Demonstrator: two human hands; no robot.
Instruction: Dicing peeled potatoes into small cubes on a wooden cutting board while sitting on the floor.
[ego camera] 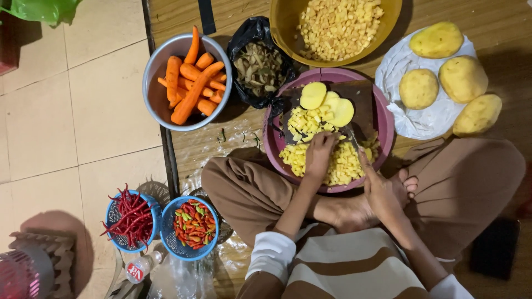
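Note:
I sit cross-legged on the floor before a purple basin [381, 108] with a dark cutting board [361, 99] across it. On the board lie round potato slices [327, 101] and diced potato [306, 123]; more cubes fill the basin [343, 163]. My left hand [319, 156] rests fingers-down on the diced pile at the board's near edge. My right hand [379, 188] holds a knife [351, 137] whose blade points up toward the cubes.
A yellow bowl of diced potato [338, 25] sits beyond the basin. Peeled potatoes [443, 69] lie on white plastic at right. A black bag of peels [259, 66], a metal bowl of carrots [188, 80] and two blue baskets of chillies [132, 220] [193, 226] stand at left.

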